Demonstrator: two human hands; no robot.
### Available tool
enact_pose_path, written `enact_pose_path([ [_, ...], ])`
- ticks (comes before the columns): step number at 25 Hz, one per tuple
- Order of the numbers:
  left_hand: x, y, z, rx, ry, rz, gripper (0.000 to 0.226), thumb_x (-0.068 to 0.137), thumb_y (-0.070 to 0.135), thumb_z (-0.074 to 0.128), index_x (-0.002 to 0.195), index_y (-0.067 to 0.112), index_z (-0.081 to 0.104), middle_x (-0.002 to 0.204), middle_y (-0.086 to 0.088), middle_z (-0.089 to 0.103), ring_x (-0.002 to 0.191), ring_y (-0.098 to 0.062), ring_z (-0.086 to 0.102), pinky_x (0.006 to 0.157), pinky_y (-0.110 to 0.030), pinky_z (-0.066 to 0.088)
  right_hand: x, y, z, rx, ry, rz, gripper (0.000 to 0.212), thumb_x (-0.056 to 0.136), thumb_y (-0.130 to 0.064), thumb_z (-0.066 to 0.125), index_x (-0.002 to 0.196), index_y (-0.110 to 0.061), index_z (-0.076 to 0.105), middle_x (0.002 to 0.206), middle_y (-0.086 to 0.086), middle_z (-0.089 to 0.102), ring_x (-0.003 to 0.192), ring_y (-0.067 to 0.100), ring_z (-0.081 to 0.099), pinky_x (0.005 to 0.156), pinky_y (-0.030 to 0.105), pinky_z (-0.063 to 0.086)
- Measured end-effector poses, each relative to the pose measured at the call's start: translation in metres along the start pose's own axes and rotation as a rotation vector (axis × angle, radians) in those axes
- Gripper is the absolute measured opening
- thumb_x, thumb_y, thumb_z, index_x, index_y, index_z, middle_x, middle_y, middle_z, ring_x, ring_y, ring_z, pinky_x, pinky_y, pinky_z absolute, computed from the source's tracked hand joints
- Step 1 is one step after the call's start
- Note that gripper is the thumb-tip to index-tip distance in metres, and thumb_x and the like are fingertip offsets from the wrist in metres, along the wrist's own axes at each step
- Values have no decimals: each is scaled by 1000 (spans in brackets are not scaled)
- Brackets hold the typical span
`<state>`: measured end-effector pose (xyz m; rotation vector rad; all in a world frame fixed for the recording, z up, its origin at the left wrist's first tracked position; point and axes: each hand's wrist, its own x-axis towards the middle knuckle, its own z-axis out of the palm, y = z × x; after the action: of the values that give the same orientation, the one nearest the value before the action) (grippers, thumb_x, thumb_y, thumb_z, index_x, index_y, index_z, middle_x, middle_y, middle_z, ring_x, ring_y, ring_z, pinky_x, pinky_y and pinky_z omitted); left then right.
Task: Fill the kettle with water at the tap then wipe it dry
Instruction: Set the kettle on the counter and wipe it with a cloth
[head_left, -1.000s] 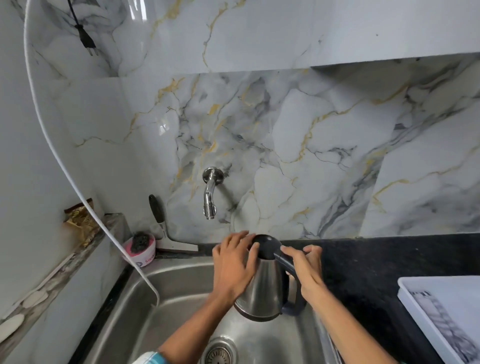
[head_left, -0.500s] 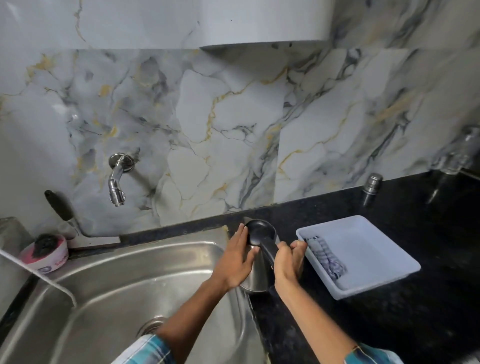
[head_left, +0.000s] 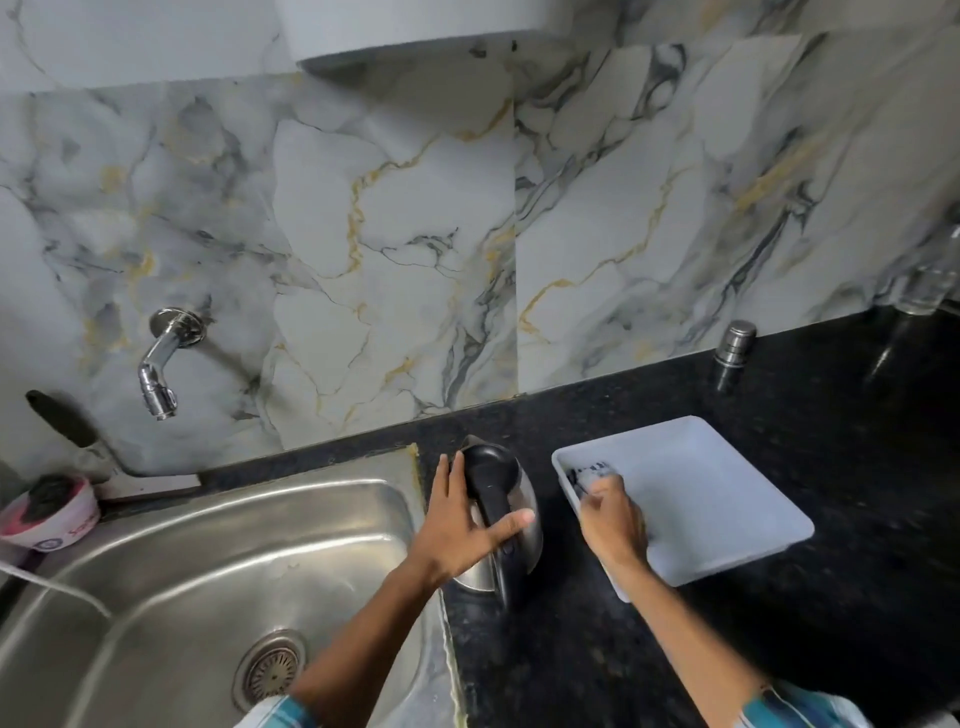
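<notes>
Meanwhile, the left hand (head_left: 460, 525) rests spread on the kettle (head_left: 501, 514) standing on the counter (head_left: 571, 649). Right hand (head_left: 613, 519) closes on a cloth (head_left: 589, 474) in the tray (head_left: 727, 499).

The black speckled counter (head_left: 649, 649) holds everything here. The shiny kettle (head_left: 522, 512) stands on it, right under the left hand (head_left: 462, 530), which rests on the kettle's side and handle. Just to the right of that hand sits a white tray (head_left: 727, 519), flat on the counter, and the right hand (head_left: 613, 519) reaches into its near left corner. Far behind the right hand, by the wall, stands a small metal shaker (head_left: 733, 344). To the left of the left hand, the steel sink (head_left: 208, 571) is set down into the counter.
</notes>
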<state>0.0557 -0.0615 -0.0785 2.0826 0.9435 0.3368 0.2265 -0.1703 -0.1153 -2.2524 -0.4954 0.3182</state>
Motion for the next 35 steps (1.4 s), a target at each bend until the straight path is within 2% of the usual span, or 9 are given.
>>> enact_pose_path([
  [3,3,10,3,-77,-5,9,124,59,46,77,153,15,3,160,-2,13,150,-22,13,121,-41,22,60,42,-23,-368,-120,39,26,98,-17,49,116,-3,61,123,19,65,116,39,57,88,44,50],
  [6,10,16,-4,-157,-144,-11,116,60,26,74,152,21,4,156,-3,18,147,-25,20,119,-40,25,89,53,-21,-247,-272,191,45,96,-33,56,123,3,60,127,23,64,116,40,60,97,46,51],
  [9,17,21,-8,-43,-215,-48,116,61,25,66,155,27,-2,164,6,-11,151,-18,-5,113,-28,15,109,56,-20,177,-406,375,52,83,-25,78,118,11,62,116,27,70,106,39,68,94,44,56],
  [15,23,23,13,59,59,-67,89,84,63,57,154,33,11,165,4,1,151,-20,3,121,-45,12,103,48,-38,549,-617,260,22,79,-15,83,75,-5,64,75,14,73,63,24,70,64,32,54],
  [19,25,20,22,145,146,-30,78,86,71,37,152,36,15,165,1,8,151,-21,9,119,-42,11,79,24,-47,11,-107,-163,35,79,-26,79,63,-15,50,81,9,54,87,26,50,72,37,42],
  [21,27,16,19,195,127,-20,75,89,68,37,153,36,14,165,0,8,151,-22,10,120,-43,12,45,1,-40,11,58,-271,28,80,-22,74,66,-12,52,86,8,53,97,33,51,78,44,45],
  [27,29,11,4,168,99,15,72,91,58,31,153,25,17,164,1,14,150,-14,11,121,-35,13,-51,-8,30,537,-125,-397,28,90,-40,57,98,-13,53,125,6,58,113,20,55,94,40,45],
  [30,28,10,2,103,103,50,65,95,52,31,153,24,22,163,4,17,149,-9,12,123,-34,12,-43,-3,50,448,-54,-548,55,96,-39,49,141,-7,51,153,12,46,141,24,42,112,44,35],
  [35,32,8,5,60,95,43,61,97,44,33,153,22,24,163,5,17,149,-6,11,124,-35,11,-31,-7,82,476,33,-493,57,103,-41,37,147,-6,42,156,16,41,147,29,33,116,54,32],
])
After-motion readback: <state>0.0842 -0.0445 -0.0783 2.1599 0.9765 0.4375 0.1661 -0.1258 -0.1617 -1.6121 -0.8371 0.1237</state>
